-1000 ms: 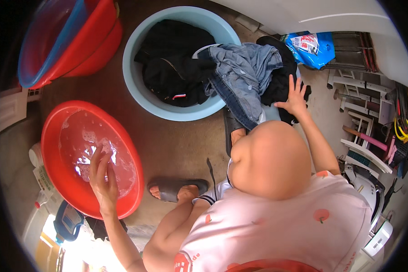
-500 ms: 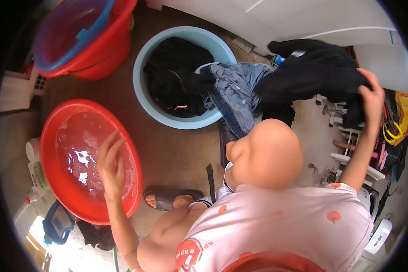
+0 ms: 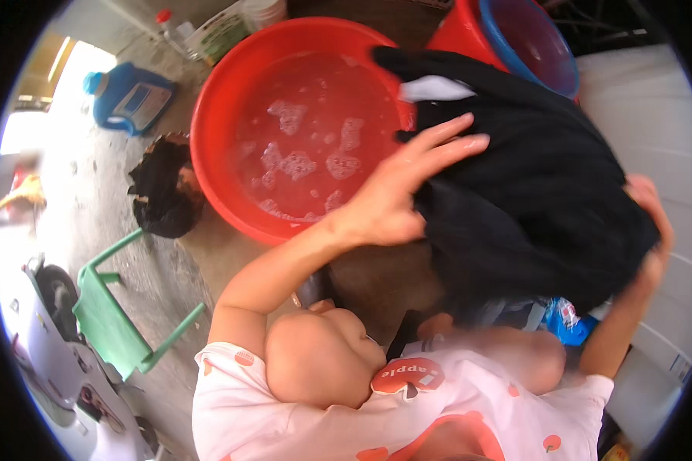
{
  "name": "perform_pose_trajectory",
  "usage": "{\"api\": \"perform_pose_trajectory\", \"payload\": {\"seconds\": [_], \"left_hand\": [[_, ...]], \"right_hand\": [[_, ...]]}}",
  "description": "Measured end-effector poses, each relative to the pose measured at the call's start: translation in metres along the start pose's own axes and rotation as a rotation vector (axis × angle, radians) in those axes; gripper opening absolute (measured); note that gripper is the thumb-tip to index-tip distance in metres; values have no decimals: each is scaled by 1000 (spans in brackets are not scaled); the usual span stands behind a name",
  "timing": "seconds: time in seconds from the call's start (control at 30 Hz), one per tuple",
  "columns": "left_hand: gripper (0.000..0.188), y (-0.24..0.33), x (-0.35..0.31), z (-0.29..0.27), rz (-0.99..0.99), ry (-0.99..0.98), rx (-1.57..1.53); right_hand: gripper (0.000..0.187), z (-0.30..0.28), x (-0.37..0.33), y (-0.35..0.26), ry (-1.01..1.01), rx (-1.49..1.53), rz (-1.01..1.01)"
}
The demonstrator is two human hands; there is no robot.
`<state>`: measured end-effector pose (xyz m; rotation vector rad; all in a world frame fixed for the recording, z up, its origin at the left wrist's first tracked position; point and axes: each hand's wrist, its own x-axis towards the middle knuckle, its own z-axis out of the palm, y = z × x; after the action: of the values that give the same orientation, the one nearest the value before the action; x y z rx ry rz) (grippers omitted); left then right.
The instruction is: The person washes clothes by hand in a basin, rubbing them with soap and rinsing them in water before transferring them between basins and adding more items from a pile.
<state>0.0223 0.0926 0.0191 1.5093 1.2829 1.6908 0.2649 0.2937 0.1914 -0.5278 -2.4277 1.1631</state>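
A black cloth garment (image 3: 530, 184) with a white patch (image 3: 437, 88) hangs bunched to the right of the red basin (image 3: 207, 154), its upper left part over the basin's rim. My right hand (image 3: 652, 223) is closed round the garment's right edge. At the garment's left side is my left hand (image 3: 396, 188), fingers stretched and apart, the fingertips in front of the cloth. I cannot tell how firmly they touch it. Soapy water (image 3: 315, 131) with patches of foam fills the basin. What lies behind the garment is hidden.
Behind the garment stand a red tub (image 3: 460, 34) and a blue basin (image 3: 534, 46). To the left are a blue jug (image 3: 134, 100), a torn black object (image 3: 165, 188) and a green chair (image 3: 108, 315). A blue package (image 3: 567, 323) lies by my right forearm. A white panel (image 3: 646, 115) rises at right.
My view has turned left toward the red basin. The black garment has come over from the light-blue tub's side in my right hand, and my left hand has moved to its edge.
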Motion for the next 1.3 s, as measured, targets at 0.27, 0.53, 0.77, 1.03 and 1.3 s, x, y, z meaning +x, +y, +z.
{"api": "perform_pose_trajectory", "payload": {"seconds": [0.27, 0.53, 0.77, 1.03, 1.3], "left_hand": [[46, -76, -110, -153, -778, 685, 178], [74, -127, -107, -111, -748, 129, 1292], [77, -218, -122, -119, -723, 22, 1385], [78, -267, -125, -129, -718, 74, 1179], [61, -235, -66, -171, -934, 39, 1042]], "right_hand": [[48, 197, 124, 107, -195, -175, -131], [61, 371, 93, 172, -372, -580, -9], [61, 427, 106, 219, -331, -834, -19], [62, 436, 124, 243, -235, -845, -55], [62, 410, 165, 241, -338, -520, 74]]}}
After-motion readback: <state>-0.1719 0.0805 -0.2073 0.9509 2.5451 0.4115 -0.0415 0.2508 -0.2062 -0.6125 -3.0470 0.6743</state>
